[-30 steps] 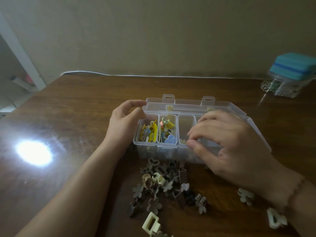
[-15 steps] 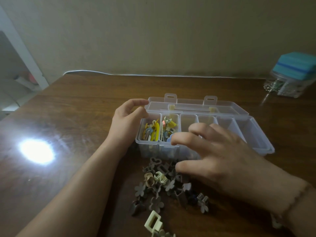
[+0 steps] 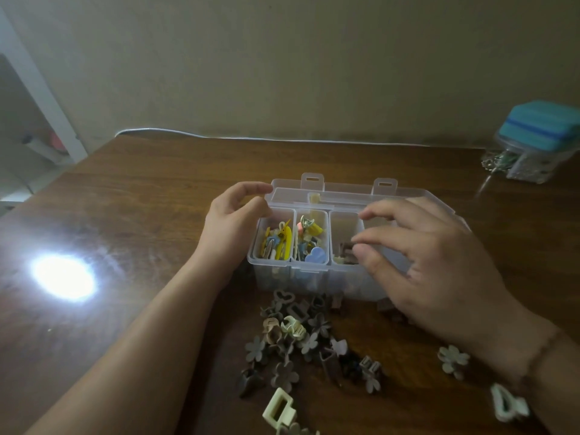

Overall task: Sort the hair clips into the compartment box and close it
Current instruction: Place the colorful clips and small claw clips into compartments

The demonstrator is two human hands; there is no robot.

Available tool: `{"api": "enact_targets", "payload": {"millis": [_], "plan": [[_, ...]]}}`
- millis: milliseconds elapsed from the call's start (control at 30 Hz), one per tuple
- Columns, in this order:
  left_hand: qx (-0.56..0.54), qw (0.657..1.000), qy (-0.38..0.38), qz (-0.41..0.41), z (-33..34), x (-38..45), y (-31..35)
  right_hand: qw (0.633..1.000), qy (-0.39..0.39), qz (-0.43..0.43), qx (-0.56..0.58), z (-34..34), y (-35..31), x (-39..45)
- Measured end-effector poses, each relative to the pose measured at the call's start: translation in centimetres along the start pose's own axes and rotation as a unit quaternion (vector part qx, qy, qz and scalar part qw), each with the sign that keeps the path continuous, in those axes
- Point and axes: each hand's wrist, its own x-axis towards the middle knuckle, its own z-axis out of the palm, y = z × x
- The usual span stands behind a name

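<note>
The clear compartment box [image 3: 292,279] stands open in the middle of the table, its lid [image 3: 345,191] folded back. Its two left compartments hold colourful clips [image 3: 277,243], and the third holds a cream clip [image 3: 338,260]. My left hand [image 3: 230,226] grips the box's left end, with thumb and forefinger at the far corner. My right hand [image 3: 433,265] hovers over the third compartment, with thumb and forefinger pinching a brown hair clip [image 3: 346,247] just inside it. A pile of brown, grey and cream hair clips [image 3: 298,340] lies in front of the box.
More clips lie apart from the pile: a cream square one [image 3: 277,411] near the front edge, a flower clip [image 3: 453,361] and a cream clip [image 3: 507,406] under my right wrist. A clear tub with a teal lid [image 3: 539,142] stands far right. Glare [image 3: 64,277] shines on the table at left.
My right hand rose from the pile to the third compartment, bringing a brown clip. The left hand stayed on the box's left end.
</note>
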Motion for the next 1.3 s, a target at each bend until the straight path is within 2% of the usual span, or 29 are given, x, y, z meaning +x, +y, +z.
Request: {"api": "enact_targets", "payload": {"millis": [133,233,267,333,400,533,733,800,967,1100,1200,1300], "plan": [[0.001,1.000,-0.002,0.004,0.0,0.0,0.0,1.000,0.007,-0.008,0.009,-0.3,0.0,0.1],[0.000,1.000,-0.001,0.002,0.0,-0.3,0.3,0.996,0.024,-0.070,0.059,-2.3,-0.6,0.0],[0.000,1.000,-0.001,0.000,0.0,-0.3,0.3,0.993,-0.001,-0.088,0.074,-3.0,-0.9,-0.3],[-0.001,1.000,-0.002,0.002,0.0,-0.2,0.2,0.987,-0.111,-0.109,0.040,-4.4,-1.9,-0.6],[0.003,1.000,0.003,0.005,0.1,-0.1,0.2,0.965,-0.226,-0.098,-0.090,-4.6,-2.9,-0.8],[0.007,1.000,0.005,0.007,0.1,-0.1,0.1,0.925,-0.303,-0.053,-0.224,-3.6,-3.0,-1.2],[0.007,1.000,0.008,0.010,0.1,-0.2,0.2,0.900,-0.343,-0.072,-0.258,-2.1,-3.0,-1.5],[0.008,1.000,0.007,0.008,0.1,-0.2,0.2,0.904,-0.346,-0.079,-0.240,-2.0,-3.0,-1.4],[0.007,1.000,0.007,0.010,0.1,-0.2,0.2,0.920,-0.312,-0.123,-0.204,-1.6,-3.3,-1.3],[0.006,1.000,0.007,0.010,0.1,-0.2,0.1,0.953,-0.251,-0.130,-0.113,-1.8,-2.6,-1.2],[0.009,1.000,0.008,0.010,0.2,-0.1,0.1,0.988,-0.109,-0.099,0.057,-2.1,-1.8,-0.7],[0.010,1.000,0.005,0.016,0.1,-0.1,0.1,0.998,0.012,-0.043,0.050,-1.4,-0.9,0.6]]}}
